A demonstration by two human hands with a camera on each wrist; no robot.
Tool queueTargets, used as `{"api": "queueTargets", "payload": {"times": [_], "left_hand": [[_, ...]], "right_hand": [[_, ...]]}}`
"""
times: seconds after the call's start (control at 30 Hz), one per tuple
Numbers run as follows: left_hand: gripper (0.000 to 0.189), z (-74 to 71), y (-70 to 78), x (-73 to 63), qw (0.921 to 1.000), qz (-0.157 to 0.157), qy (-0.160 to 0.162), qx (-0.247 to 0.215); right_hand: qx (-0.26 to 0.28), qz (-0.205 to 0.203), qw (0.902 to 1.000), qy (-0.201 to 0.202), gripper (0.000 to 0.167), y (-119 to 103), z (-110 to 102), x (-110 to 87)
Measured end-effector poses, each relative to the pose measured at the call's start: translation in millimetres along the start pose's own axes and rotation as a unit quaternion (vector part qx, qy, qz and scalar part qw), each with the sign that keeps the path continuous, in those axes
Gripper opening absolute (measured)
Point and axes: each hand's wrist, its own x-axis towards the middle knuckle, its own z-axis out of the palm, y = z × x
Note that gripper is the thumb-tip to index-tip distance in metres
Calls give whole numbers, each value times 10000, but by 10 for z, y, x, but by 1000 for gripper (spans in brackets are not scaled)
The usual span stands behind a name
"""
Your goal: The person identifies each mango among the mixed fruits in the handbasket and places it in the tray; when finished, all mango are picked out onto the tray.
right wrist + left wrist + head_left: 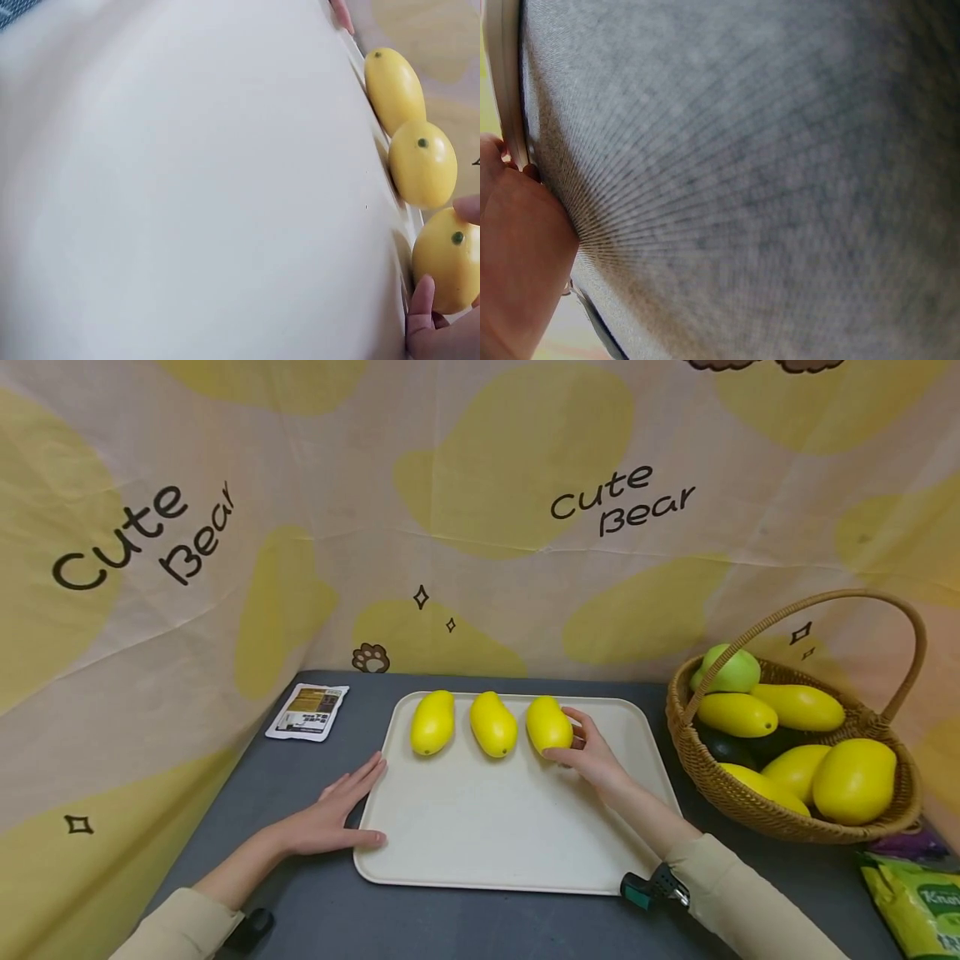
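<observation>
Three yellow mangoes lie in a row along the far side of a cream tray (495, 835): the left mango (432, 723), the middle mango (493, 725) and the right mango (548, 727). My right hand (592, 752) grips the right mango from its right side, thumb at the near end; in the right wrist view that mango (446, 262) sits between thumb and fingers. My left hand (337, 814) rests with spread, straight fingers against the tray's left edge. In the left wrist view only part of the left hand (525, 255) shows, beside the tray rim (506, 82).
A wicker basket (693, 760) at the right holds several yellow fruits, a green apple (731, 670) and something dark green. A white and brown packet (307, 712) lies left of the tray. A green and yellow bag (911, 902) is at the near right. Printed cloth hangs behind the grey table.
</observation>
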Motion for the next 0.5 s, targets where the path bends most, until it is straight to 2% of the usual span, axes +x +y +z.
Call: {"api": "queueTargets", "payload": {"times": [0.23, 0.5], "left_hand": [[102, -2, 19, -5, 10000, -32, -19, -37], [102, -7, 21, -3, 10000, -31, -13, -35]], "right_hand": [[-240, 113, 9996, 89, 85, 33, 1, 12], [-275, 216, 9993, 128, 87, 41, 5, 30]]}}
